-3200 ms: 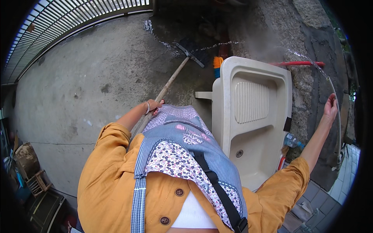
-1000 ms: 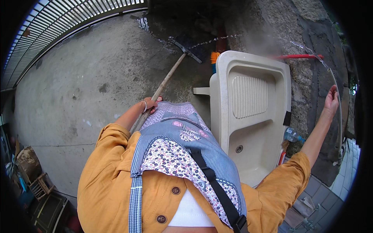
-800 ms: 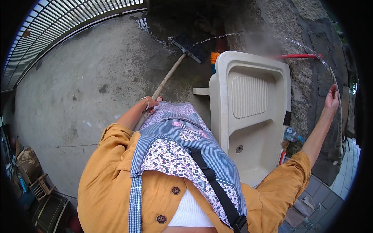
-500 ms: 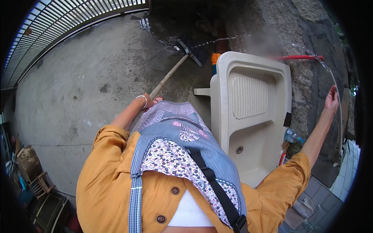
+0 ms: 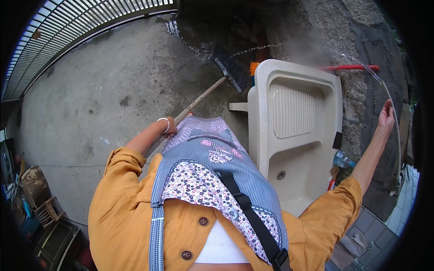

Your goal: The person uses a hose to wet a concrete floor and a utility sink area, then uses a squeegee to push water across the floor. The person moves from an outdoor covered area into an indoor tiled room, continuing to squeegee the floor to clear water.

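My left hand point(image 5: 170, 127) is closed around the pale wooden handle of a broom point(image 5: 201, 98), which slants away from my apron's left side. Its wide head, a grey bar with dark bristles, rests on wet concrete ahead of me, left of the sink. Out to the right, my right hand point(image 5: 386, 119) grips a thin whitish hose point(image 5: 396, 140) near its upper end. Water leaves that end and arcs leftward over the far side of the sink, coming down near the broom head.
A beige sink point(image 5: 260, 131) with a ribbed washboard stands at my right. Behind it are a red stick point(image 5: 352, 67), a rough stone wall and a plastic bottle point(image 5: 343, 160). A slatted fence point(image 5: 90, 27) bounds the far left; a small wooden stool point(image 5: 48, 211) sits among clutter lower left.
The broom head has turned and shifted slightly right and nearer, so its dark bristles now show. My right hand keeps its hold on the running hose.
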### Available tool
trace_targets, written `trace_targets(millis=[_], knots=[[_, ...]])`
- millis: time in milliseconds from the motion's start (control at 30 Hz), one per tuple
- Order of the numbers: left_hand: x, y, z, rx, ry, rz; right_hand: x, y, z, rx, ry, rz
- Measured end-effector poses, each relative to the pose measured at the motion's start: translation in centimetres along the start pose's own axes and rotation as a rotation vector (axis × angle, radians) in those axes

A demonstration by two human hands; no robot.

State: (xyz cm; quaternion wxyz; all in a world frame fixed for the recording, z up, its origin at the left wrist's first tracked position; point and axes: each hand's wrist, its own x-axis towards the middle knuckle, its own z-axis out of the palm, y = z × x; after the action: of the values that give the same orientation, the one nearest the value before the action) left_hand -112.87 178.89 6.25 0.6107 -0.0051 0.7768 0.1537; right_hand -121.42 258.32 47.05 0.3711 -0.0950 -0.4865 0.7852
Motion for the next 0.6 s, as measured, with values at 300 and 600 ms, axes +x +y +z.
trace_targets(millis=[300,600], knots=[[1.0,-0.1,-0.6,-0.327,0.027,-0.142,-2.0,0.0,-0.3,-0.011,-0.004,0.011],[1.4,-0.1,0.8,0.104,0.334,-0.073,-3.1,0.1,1.3,-0.062,0.028,0.036]])
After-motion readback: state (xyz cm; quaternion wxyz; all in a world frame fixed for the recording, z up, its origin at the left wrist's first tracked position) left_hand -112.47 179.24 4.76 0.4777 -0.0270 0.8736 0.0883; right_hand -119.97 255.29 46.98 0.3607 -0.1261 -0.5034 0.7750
